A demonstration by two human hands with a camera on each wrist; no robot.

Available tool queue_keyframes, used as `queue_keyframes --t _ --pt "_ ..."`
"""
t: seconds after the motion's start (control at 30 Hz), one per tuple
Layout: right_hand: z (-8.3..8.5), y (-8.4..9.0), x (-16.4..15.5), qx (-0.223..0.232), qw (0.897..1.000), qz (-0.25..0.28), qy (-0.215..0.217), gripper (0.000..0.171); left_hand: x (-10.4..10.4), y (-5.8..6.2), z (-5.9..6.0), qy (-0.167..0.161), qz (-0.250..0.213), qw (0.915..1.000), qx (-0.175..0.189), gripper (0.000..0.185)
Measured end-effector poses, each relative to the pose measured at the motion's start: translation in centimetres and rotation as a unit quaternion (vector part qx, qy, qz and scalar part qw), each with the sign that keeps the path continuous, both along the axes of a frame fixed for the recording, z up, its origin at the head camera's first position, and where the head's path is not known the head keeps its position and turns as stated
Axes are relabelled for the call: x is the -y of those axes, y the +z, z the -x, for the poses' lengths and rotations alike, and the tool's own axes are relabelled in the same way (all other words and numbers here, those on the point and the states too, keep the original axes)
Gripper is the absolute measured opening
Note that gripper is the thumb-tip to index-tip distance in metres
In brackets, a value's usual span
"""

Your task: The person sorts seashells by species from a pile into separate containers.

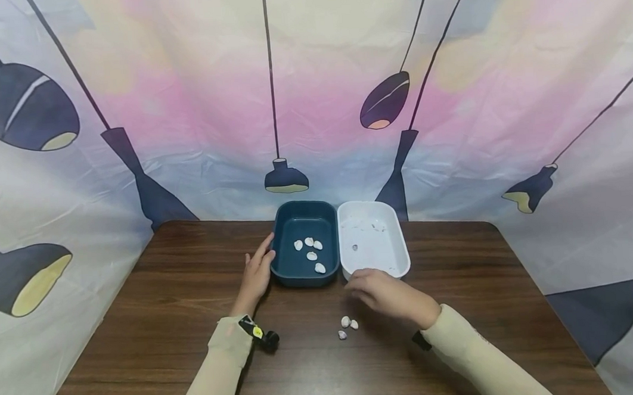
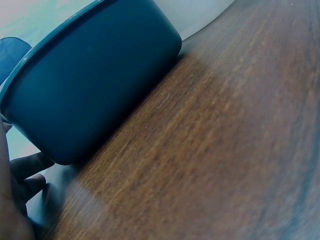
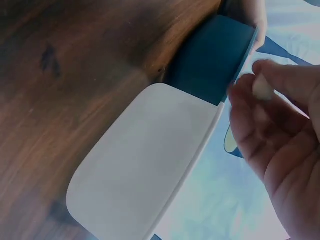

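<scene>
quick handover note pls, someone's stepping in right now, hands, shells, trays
Left hand: open, resting against the left side of the blue tray.
Right hand: pinching one shell, just in front of the white tray.
Done: five shells lie in the blue tray; at least one small piece in the white tray.
Left: three shells on the table, plus the pinched one.

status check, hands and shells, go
Left hand resting on dark teal plastic tub. Right hand pinching small white shell beside white plastic tub. Three loose shells on wooden table. Nothing blocking.
</scene>
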State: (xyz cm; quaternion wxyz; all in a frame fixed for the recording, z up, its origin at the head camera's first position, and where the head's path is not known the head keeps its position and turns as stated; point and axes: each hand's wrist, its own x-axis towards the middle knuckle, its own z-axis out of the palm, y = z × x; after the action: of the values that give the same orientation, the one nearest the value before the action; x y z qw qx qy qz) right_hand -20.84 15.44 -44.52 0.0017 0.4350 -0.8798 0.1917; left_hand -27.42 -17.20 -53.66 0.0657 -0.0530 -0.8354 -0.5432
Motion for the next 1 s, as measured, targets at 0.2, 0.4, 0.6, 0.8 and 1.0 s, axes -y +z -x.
queue_keyframes --t 0.2,0.4,0.6,0.8,1.0 --pt "0.3 0.1 0.0 -0.004 1.000 0.000 -0.013 0.016 0.0 -0.1 0.0 -0.002 0.002 1.0000 0.001 0.052" --pt "0.4 0.1 -0.1 0.015 0.999 0.012 -0.044 0.015 0.0 -0.2 -0.1 -0.002 -0.001 1.0000 0.000 0.052" --pt "0.5 0.2 -0.4 -0.038 0.999 0.015 -0.028 0.022 0.0 -0.1 0.0 0.000 0.002 1.0000 -0.002 0.052" --pt "1.2 0.3 -0.6 -0.069 0.997 0.015 -0.026 0.018 0.1 -0.3 0.1 0.000 0.004 1.0000 -0.001 0.052" --pt "2.1 0.2 -1.1 -0.062 0.997 0.020 -0.039 0.016 0.1 -0.2 0.0 0.000 0.001 1.0000 0.002 0.052"
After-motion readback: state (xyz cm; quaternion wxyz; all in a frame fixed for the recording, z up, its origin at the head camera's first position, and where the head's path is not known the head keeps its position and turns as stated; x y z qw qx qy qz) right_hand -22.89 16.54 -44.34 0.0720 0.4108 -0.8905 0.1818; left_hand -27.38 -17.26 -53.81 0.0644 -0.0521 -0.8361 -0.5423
